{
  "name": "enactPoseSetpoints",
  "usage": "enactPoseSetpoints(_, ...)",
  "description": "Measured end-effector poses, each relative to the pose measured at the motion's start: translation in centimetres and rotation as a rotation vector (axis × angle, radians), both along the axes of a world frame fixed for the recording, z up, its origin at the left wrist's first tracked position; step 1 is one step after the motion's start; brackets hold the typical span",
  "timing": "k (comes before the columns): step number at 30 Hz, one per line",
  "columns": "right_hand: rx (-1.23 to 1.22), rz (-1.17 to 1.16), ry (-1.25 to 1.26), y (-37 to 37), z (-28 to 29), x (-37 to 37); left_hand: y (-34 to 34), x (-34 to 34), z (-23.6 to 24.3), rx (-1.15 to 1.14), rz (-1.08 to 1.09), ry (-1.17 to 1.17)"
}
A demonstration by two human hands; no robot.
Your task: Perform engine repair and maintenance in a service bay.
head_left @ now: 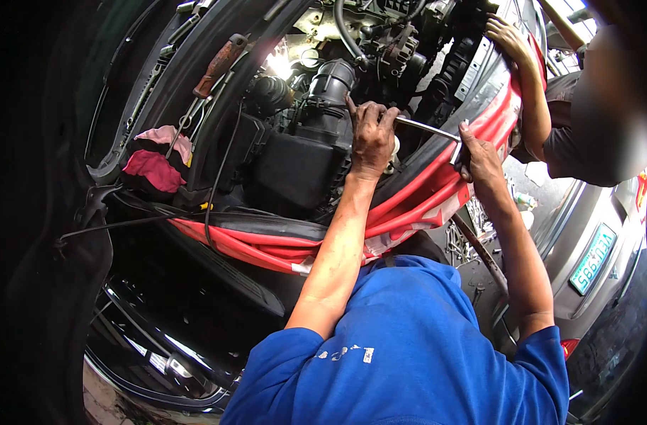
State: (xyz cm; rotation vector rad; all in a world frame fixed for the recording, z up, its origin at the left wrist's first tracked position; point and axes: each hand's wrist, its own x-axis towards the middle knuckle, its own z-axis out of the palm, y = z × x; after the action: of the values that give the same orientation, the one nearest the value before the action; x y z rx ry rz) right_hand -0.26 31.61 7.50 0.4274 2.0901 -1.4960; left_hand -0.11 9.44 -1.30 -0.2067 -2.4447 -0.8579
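Note:
I lean over an open car engine bay. A long metal wrench [426, 129] runs between my two hands. My left hand [372, 138] is closed over its inner end, down among the engine parts beside the black air box [295, 166] and the ribbed intake hose [330, 85]. My right hand [479, 161] grips the wrench's outer handle end, above the red body edge [423, 188] of the car. What the wrench's head sits on is hidden under my left hand.
A tool with a brown handle [221, 62] lies on the left edge of the bay, near pink and red rags [157, 164]. Another person's hand [509, 35] rests on the car's front at top right. A silver car [593, 241] stands at the right.

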Motion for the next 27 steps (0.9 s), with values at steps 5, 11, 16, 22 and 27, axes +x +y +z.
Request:
enactPoseSetpoints(5,0.6,0.416,0.969,0.9,2.6,0.8,-0.4,0.2,-0.2,-0.03,0.008,0.005)
enactPoseSetpoints(11,0.886,0.786,1.209,1.0,1.0,-0.3,-0.1,0.3,0.3,-0.006,0.013,-0.012)
enactPoseSetpoints(16,0.043,0.084,0.009,-0.6,1.0,-0.3,0.0,0.5,0.5,-0.009,0.017,-0.04)
enactPoseSetpoints(22,0.66,0.544,1.073,1.7,2.3,0.4,-0.4,0.5,0.4,-0.012,0.011,-0.049)
enactPoseSetpoints(27,0.695,0.886,1.333,1.8,1.2,-0.8,-0.5,0.4,0.7,-0.001,0.006,-0.048)
